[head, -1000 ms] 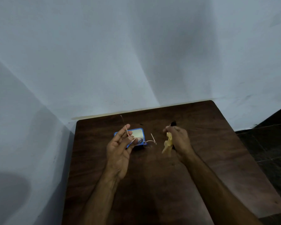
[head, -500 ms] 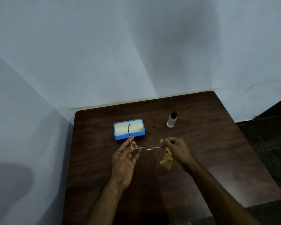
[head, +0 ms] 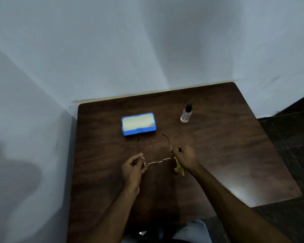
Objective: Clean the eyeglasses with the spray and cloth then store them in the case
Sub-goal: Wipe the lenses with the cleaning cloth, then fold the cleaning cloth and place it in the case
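On a dark brown wooden table (head: pixel 218 155) pushed into the corner of two pale blue-grey walls (head: pixel 112 50), a person holds a pair of eyeglasses (head: pixel 156 162) between two bare hands, seen from above. Furthest left of the items, toward the back of the table, sits a blue eyeglass case (head: pixel 138 124), open, with a pale cream lining facing up. Just in front of it, the left hand (head: pixel 132 168) is curled, its thumb and fingertips pinched on the left end of the thin metal frame, where the temple arm meets the front. The frame's front stretches across to the right hand, and both temple arms are unfolded, pointing away from the person toward the case (their dark tips end just short of it). The glasses appear to be lifted a little off the tabletop, though this is hard to judge. The right hand (head: pixel 184 157) is closed around the right end of the frame and also grips a small yellow cloth (head: pixel 179 170), which hangs crumpled below the fingers. Further right and back, well apart from the hands, a small clear spray bottle (head: pixel 186 114) with a black cap stands upright. At the far right edge, dark floor tiles (head: pixel 297 128) show beyond the table.
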The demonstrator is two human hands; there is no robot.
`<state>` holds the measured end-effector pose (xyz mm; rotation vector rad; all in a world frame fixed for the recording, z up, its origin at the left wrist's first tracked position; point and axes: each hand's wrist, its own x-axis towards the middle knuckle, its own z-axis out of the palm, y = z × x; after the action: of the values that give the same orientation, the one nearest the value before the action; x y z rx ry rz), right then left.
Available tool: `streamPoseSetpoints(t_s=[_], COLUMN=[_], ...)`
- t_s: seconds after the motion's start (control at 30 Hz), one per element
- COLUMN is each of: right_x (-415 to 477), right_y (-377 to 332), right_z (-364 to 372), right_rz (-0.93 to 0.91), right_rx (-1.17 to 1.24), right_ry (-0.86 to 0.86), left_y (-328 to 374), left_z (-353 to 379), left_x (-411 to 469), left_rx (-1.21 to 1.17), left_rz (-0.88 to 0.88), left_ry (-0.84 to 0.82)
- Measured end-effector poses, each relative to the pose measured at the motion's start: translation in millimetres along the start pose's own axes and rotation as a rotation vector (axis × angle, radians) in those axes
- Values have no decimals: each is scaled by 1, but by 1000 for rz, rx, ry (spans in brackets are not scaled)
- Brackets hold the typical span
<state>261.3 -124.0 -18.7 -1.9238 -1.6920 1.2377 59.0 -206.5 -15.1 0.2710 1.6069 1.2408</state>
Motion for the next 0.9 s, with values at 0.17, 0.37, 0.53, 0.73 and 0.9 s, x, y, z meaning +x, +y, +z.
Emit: streamPoseSetpoints(t_s=[0.17, 0.37, 0.53, 0.73, 0.9], right_x=[2, 6, 5, 2, 2], right_y=[-2, 1, 5, 7, 9], right_z=[5, 12, 15, 16, 13], right_rz=[26, 52, 61, 49, 40], right_rx=[-47, -100, -123, -103, -97], right_ry=[-15, -14, -27, -30, -26], left_y=[-11, -22, -26, -31, -28], left_z=[-2, -1, -4, -5, -4], left_x=[11, 20, 22, 26, 26], left_rx=[70, 137, 165, 222, 221], left_rz=[40, 52, 82, 87, 115], left_ry=[36, 101, 110, 127, 125])
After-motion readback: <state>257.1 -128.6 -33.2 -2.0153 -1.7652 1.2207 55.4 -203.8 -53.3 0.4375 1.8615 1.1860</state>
